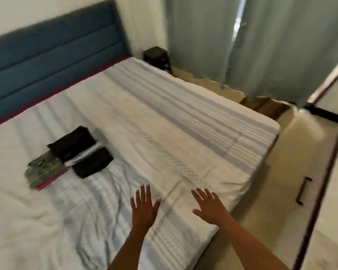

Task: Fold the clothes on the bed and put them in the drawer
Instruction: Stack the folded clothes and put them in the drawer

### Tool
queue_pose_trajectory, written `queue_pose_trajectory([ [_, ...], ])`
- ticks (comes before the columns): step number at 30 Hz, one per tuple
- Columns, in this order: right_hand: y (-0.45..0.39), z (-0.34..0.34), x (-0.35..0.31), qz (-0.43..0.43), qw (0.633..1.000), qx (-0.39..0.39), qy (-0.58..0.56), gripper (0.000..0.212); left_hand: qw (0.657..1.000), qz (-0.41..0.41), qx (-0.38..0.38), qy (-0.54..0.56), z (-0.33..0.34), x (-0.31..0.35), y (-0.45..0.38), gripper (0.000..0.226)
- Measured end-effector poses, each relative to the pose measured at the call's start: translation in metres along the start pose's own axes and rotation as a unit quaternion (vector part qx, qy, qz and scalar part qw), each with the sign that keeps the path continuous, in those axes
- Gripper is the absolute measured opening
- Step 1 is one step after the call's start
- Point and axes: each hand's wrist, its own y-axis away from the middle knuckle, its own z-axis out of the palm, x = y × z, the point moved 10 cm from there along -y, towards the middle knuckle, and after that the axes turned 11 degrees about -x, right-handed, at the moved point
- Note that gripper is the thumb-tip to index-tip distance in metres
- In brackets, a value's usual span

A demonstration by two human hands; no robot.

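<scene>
Several folded clothes lie in a group on the left part of the bed [164,114]: two black pieces [72,145], a white piece between them, and a green patterned piece [44,170] over something red. My left hand [144,207] and my right hand [209,205] stretch out over the near end of the bed with fingers spread and straight. Both hold nothing. They are well to the right of the clothes. A white cupboard front with a dark handle [302,190] stands at the right.
A blue padded headboard [53,47] runs along the far side. A small dark bedside table [157,57] sits at the far corner. Pale green curtains [261,45] hang to the floor on the right. A strip of beige floor [289,151] separates bed and cupboard.
</scene>
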Motion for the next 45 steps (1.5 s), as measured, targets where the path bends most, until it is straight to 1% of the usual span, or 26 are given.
queue_pose_trajectory([
  [2, -0.028, -0.017, -0.033, -0.042, 0.999, -0.009, 0.005, 0.099, 0.999, -0.032, 0.007, 0.022, -0.011, -0.046, -0.003, 0.079],
  [3, -0.038, -0.027, -0.046, -0.044, 0.999, 0.004, 0.018, 0.096, 0.998, -0.052, -0.003, 0.036, -0.012, -0.066, -0.007, 0.078],
  [5, -0.076, -0.025, -0.075, -0.052, 0.999, -0.013, 0.008, 0.081, 0.994, -0.092, -0.022, 0.058, -0.017, -0.109, -0.007, 0.08],
  [6, -0.088, -0.027, -0.089, -0.064, 0.998, -0.016, 0.017, 0.078, 0.993, -0.1, -0.021, 0.059, -0.024, -0.122, -0.008, 0.083],
  [9, -0.128, -0.049, -0.142, -0.11, 0.991, -0.033, 0.067, 0.097, 0.988, -0.123, -0.015, 0.096, -0.037, -0.16, -0.023, 0.092],
  [11, -0.144, -0.069, -0.173, -0.123, 0.989, -0.034, 0.081, 0.099, 0.986, -0.135, -0.001, 0.096, -0.045, -0.175, -0.032, 0.091],
  [12, -0.158, -0.079, -0.194, -0.142, 0.984, -0.039, 0.096, 0.099, 0.982, -0.157, 0.002, 0.101, -0.045, -0.19, -0.038, 0.088],
  [13, -0.171, -0.081, -0.21, -0.16, 0.98, -0.058, 0.1, 0.1, 0.977, -0.18, 0.003, 0.114, -0.046, -0.201, -0.042, 0.085],
  [14, -0.19, -0.078, -0.228, -0.175, 0.974, -0.101, 0.106, 0.097, 0.969, -0.209, 0.0, 0.132, -0.045, -0.218, -0.047, 0.085],
  [15, -0.205, -0.081, -0.238, -0.18, 0.972, -0.108, 0.106, 0.09, 0.961, -0.236, 0.001, 0.143, -0.049, -0.228, -0.051, 0.086],
  [16, -0.224, -0.084, -0.248, -0.191, 0.97, -0.092, 0.12, 0.083, 0.954, -0.259, 0.001, 0.15, -0.049, -0.238, -0.056, 0.088],
  [18, -0.269, -0.086, -0.269, -0.21, 0.964, -0.077, 0.143, 0.079, 0.941, -0.294, -0.008, 0.167, -0.041, -0.259, -0.072, 0.09],
  [22, -0.357, -0.091, -0.32, -0.237, 0.953, -0.059, 0.181, 0.084, 0.933, -0.316, -0.007, 0.173, -0.025, -0.297, -0.102, 0.085],
  [25, -0.428, -0.11, -0.36, -0.239, 0.951, -0.009, 0.195, 0.093, 0.92, -0.352, 0.011, 0.171, -0.016, -0.342, -0.127, 0.08],
  [26, -0.448, -0.117, -0.373, -0.242, 0.95, 0.012, 0.197, 0.095, 0.918, -0.355, 0.013, 0.177, -0.014, -0.357, -0.137, 0.079],
  [27, -0.472, -0.119, -0.386, -0.242, 0.948, 0.013, 0.206, 0.095, 0.917, -0.357, 0.011, 0.176, -0.011, -0.373, -0.15, 0.078],
  [29, -0.509, -0.124, -0.409, -0.251, 0.941, 0.016, 0.226, 0.092, 0.928, -0.339, 0.006, 0.155, -0.006, -0.39, -0.176, 0.074],
  [31, -0.542, -0.127, -0.426, -0.241, 0.936, 0.018, 0.257, 0.092, 0.933, -0.33, -0.011, 0.146, 0.003, -0.399, -0.193, 0.075],
  [34, -0.588, -0.125, -0.443, -0.215, 0.931, -0.001, 0.295, 0.099, 0.934, -0.327, -0.028, 0.144, 0.024, -0.405, -0.21, 0.076],
  [36, -0.601, -0.119, -0.454, -0.217, 0.917, -0.007, 0.336, 0.099, 0.931, -0.327, -0.03, 0.156, 0.036, -0.403, -0.213, 0.076],
  [38, -0.608, -0.115, -0.466, -0.232, 0.901, 0.005, 0.366, 0.091, 0.931, -0.324, -0.024, 0.167, 0.045, -0.401, -0.214, 0.075],
  [41, -0.61, -0.119, -0.476, -0.262, 0.868, 0.064, 0.416, 0.069, 0.934, -0.315, -0.013, 0.17, 0.051, -0.396, -0.211, 0.077],
  [42, -0.61, -0.122, -0.476, -0.259, 0.856, 0.074, 0.441, 0.062, 0.935, -0.312, -0.015, 0.169, 0.051, -0.395, -0.209, 0.078],
  [43, -0.601, -0.127, -0.475, -0.262, 0.853, 0.077, 0.446, 0.055, 0.935, -0.31, -0.015, 0.17, 0.049, -0.393, -0.206, 0.078],
  [44, -0.594, -0.127, -0.479, -0.285, 0.848, 0.082, 0.439, 0.049, 0.935, -0.309, -0.006, 0.174, 0.05, -0.395, -0.205, 0.077],
  [45, -0.585, -0.126, -0.479, -0.301, 0.857, 0.067, 0.413, 0.043, 0.934, -0.309, 0.006, 0.179, 0.049, -0.395, -0.202, 0.075],
])
